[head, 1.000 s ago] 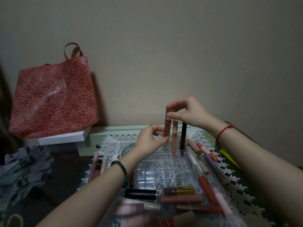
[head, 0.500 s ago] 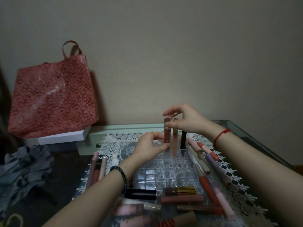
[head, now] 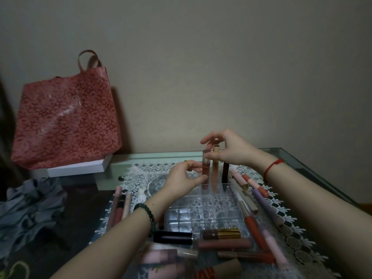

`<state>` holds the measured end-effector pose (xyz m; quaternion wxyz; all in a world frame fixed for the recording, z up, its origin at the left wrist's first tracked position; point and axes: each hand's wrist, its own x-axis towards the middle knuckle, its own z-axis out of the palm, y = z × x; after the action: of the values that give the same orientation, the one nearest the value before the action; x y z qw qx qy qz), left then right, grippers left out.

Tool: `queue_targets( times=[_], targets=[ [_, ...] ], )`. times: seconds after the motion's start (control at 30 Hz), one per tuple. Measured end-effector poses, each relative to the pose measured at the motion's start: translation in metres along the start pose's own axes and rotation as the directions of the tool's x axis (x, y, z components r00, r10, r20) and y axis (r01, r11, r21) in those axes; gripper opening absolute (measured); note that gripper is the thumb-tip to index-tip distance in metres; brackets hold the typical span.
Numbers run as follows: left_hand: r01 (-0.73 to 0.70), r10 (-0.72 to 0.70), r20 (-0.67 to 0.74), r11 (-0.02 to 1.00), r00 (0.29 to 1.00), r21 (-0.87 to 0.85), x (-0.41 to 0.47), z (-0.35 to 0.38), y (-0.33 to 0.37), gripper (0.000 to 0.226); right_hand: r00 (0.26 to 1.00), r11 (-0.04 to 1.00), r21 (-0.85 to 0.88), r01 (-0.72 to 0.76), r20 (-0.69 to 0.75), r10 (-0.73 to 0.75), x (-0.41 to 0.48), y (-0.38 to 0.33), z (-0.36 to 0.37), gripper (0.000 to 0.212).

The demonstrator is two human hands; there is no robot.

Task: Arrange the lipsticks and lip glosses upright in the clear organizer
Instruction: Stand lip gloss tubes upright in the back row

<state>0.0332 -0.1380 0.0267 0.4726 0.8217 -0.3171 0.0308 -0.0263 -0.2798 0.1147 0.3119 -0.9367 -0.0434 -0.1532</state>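
A clear gridded organizer (head: pixel 203 210) sits on a lace mat. In its far row stand a reddish-brown lip gloss (head: pixel 205 170), a tan gloss (head: pixel 215 170) and a black tube (head: pixel 225 173), all upright. My right hand (head: pixel 227 148) pinches the top of the reddish-brown gloss. My left hand (head: pixel 184 178) pinches its lower part, at the organizer's far left corner. Loose tubes lie flat around the organizer: several at the right (head: pixel 259 200), several in front (head: pixel 221 238) and a few at the left (head: pixel 119 208).
A red patterned bag (head: pixel 64 121) stands on a white box (head: pixel 78 168) at the back left against the wall. Grey cloth (head: pixel 28 210) lies crumpled at the left. The glass table's edge (head: pixel 322 176) runs along the right.
My right hand has lowered the reddish-brown gloss into the far row, and its base now sits in the organizer. My left hand has stayed by its lower part.
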Motion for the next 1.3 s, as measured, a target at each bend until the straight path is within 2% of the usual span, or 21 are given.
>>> queue_targets(
  times=[0.2, 0.43, 0.53, 0.73, 1.0, 1.2, 1.3],
  targets=[
    [-0.002, 0.001, -0.037, 1.000, 0.999, -0.029, -0.004, -0.013, 0.001, 0.038, 1.000, 0.998, -0.054, 0.028, -0.011, -0.028, -0.002, -0.006, -0.005, 0.033],
    [0.020, -0.023, -0.158, 1.000, 0.987, -0.019, -0.010, -0.054, -0.007, 0.030, 0.953, 0.974, -0.122, 0.191, -0.215, -0.214, -0.005, -0.025, -0.001, 0.030],
    [0.050, -0.054, -0.198, 0.998, 0.979, -0.022, -0.018, -0.076, -0.012, 0.030, 0.933, 0.962, -0.106, 0.253, -0.234, -0.272, -0.002, -0.038, 0.009, 0.027],
    [0.086, -0.086, -0.243, 0.996, 0.966, -0.012, -0.038, -0.111, -0.030, 0.031, 0.928, 0.941, -0.068, 0.330, -0.161, -0.337, 0.002, -0.059, 0.040, 0.024],
    [0.140, -0.141, -0.299, 0.990, 0.944, -0.022, -0.064, -0.142, -0.063, 0.030, 0.947, 0.946, -0.054, 0.320, -0.012, -0.321, 0.010, -0.069, 0.082, 0.027],
    [0.191, -0.165, -0.280, 0.979, 0.946, 0.070, -0.084, -0.156, -0.089, 0.039, 0.959, 0.959, -0.049, 0.279, 0.073, -0.275, 0.020, -0.072, 0.118, 0.030],
    [0.236, -0.219, -0.244, 0.971, 0.945, 0.046, -0.094, -0.159, -0.099, 0.048, 0.956, 0.962, -0.041, 0.269, 0.135, -0.262, 0.026, -0.074, 0.138, 0.033]
  ],
)
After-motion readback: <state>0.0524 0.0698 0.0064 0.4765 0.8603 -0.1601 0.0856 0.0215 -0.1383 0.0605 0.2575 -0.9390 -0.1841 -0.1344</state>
